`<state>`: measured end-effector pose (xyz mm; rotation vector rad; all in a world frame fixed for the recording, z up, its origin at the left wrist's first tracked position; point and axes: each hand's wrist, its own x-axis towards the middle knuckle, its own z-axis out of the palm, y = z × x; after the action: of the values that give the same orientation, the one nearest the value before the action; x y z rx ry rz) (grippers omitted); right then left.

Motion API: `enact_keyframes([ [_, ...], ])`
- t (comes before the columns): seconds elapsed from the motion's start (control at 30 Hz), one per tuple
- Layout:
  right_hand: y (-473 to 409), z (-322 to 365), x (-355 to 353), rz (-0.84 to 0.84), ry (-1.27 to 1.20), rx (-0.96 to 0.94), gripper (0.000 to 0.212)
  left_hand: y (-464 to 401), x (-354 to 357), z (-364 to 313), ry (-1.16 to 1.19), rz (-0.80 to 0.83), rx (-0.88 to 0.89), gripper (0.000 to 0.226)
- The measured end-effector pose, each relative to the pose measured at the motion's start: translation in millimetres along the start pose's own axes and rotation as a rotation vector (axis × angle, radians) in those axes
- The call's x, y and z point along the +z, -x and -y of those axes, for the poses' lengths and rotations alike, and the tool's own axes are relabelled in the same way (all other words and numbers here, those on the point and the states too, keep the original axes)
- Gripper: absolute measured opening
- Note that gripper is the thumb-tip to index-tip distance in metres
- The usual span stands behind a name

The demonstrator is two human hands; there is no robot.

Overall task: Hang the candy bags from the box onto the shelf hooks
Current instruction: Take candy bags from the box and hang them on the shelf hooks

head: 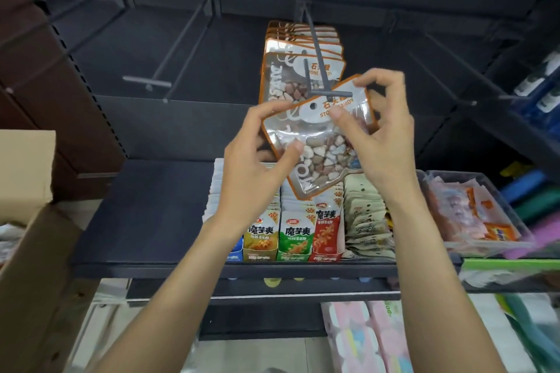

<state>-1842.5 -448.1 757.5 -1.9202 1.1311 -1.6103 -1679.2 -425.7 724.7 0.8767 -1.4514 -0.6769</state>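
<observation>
Both hands hold one clear, orange-edged candy bag (321, 142) of stone-shaped sweets, tilted, just below the tip of a grey shelf hook (318, 48). My left hand (257, 157) grips the bag's left edge and my right hand (381, 133) pinches its top right part. The bag's hanging hole lies a little below and left of the hook's cross-bar tip. Several identical bags (300, 48) hang behind on the same hook. A cardboard box (27, 191) stands at the left edge; its inside is barely visible.
Empty grey hooks (169, 70) stick out to the left and another hook (448, 73) to the right. Below is a dark shelf (145, 212) with rows of snack packs (294, 233) and a clear bin of packets (472, 212). Tissue packs (366, 339) sit lower down.
</observation>
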Motion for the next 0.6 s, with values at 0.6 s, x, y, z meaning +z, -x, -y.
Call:
enact_keyframes([
  [0.6, -59, -72, 19, 0.037, 0.864, -0.202, 0.066, -74, 29, 79, -0.560, -0.152, 0.138, 0.074],
])
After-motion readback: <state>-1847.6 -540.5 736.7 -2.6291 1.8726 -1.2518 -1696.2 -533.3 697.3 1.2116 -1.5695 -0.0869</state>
